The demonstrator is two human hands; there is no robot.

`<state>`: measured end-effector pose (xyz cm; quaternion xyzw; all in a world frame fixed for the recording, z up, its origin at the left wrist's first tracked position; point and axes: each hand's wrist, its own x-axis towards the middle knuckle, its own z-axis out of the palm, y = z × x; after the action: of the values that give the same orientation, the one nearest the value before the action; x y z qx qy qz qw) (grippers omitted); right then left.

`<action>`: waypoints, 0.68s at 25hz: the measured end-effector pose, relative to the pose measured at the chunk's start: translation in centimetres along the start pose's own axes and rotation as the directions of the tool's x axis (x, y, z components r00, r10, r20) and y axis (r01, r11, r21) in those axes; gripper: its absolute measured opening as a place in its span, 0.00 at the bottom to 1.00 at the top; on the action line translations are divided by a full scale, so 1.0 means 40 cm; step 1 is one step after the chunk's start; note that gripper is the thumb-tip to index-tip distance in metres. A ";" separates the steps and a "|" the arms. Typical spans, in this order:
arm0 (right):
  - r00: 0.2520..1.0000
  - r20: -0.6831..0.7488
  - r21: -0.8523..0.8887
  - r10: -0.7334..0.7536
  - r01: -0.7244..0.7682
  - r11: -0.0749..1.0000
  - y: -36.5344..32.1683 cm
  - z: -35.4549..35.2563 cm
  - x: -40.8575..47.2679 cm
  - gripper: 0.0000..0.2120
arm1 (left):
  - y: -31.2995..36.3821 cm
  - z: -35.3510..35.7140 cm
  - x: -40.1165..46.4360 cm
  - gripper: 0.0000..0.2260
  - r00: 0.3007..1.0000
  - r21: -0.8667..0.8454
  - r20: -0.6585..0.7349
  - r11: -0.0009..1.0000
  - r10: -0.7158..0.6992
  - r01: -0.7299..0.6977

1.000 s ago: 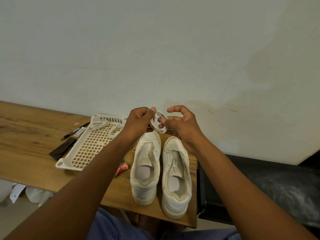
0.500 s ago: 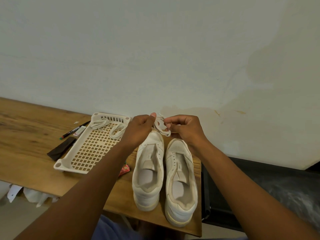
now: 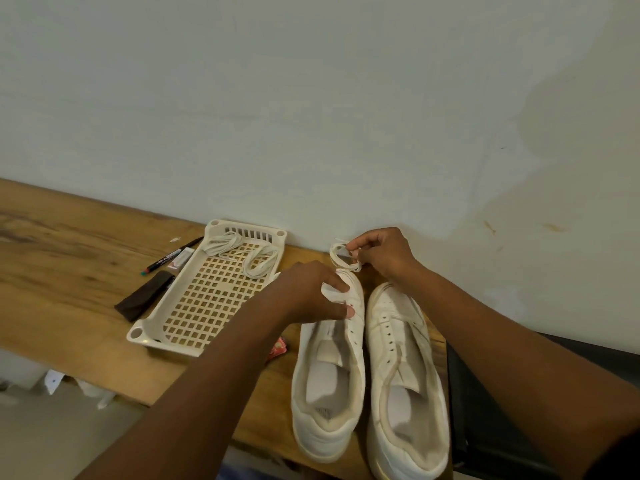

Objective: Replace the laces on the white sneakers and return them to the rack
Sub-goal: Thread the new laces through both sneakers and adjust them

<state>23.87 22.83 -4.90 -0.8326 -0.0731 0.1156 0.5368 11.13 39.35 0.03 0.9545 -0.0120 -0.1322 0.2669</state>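
Two unlaced white sneakers stand side by side on the wooden table, toes toward the wall: the left sneaker (image 3: 329,386) and the right sneaker (image 3: 405,382). My right hand (image 3: 381,252) pinches a coiled white lace (image 3: 341,258) just above the toes. My left hand (image 3: 311,294) grips the front of the left sneaker, thumb and fingers on its upper near the eyelets. Two more bundled white laces (image 3: 242,251) lie in the far end of a cream perforated tray (image 3: 194,327) left of the shoes.
A marker (image 3: 171,256), a small white packet (image 3: 180,258) and a dark brown pouch (image 3: 145,296) lie left of the tray. A red wrapper (image 3: 277,349) peeks out beside the left sneaker. A black surface (image 3: 491,410) adjoins the table's right end.
My left hand let go of the lace and dropped onto the left sneaker's front. My right hand keeps the lace coil. The view tilted down a little.
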 end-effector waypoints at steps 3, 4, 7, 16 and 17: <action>0.998 0.047 -0.218 -0.035 0.044 0.975 0.009 0.019 0.015 0.10 | 0.004 -0.005 -0.002 0.24 1.000 0.031 0.015 0.999 -0.005 0.005; 0.996 0.078 -0.281 -0.044 0.064 0.958 0.008 0.023 0.016 0.10 | 0.002 -0.007 -0.003 0.22 1.000 0.016 0.005 1.000 -0.012 0.012; 0.988 0.129 -0.437 -0.082 0.131 0.890 -0.006 0.020 0.008 0.12 | -0.032 -0.019 -0.001 0.14 0.994 -0.060 -0.087 0.996 -0.073 0.068; 0.979 0.009 -0.378 -0.203 0.191 0.906 -0.071 -0.036 -0.168 0.17 | -0.221 -0.016 0.024 0.20 0.824 0.054 -0.428 0.899 -0.372 0.434; 0.980 0.018 -0.354 -0.200 0.193 0.915 -0.081 -0.041 -0.207 0.17 | -0.233 -0.006 0.029 0.21 0.829 0.082 -0.403 0.887 -0.387 0.454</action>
<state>16.36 20.71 -0.35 -0.9050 -0.1709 0.0385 0.3878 11.86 47.35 -4.86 0.9604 0.2387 -0.0010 0.1438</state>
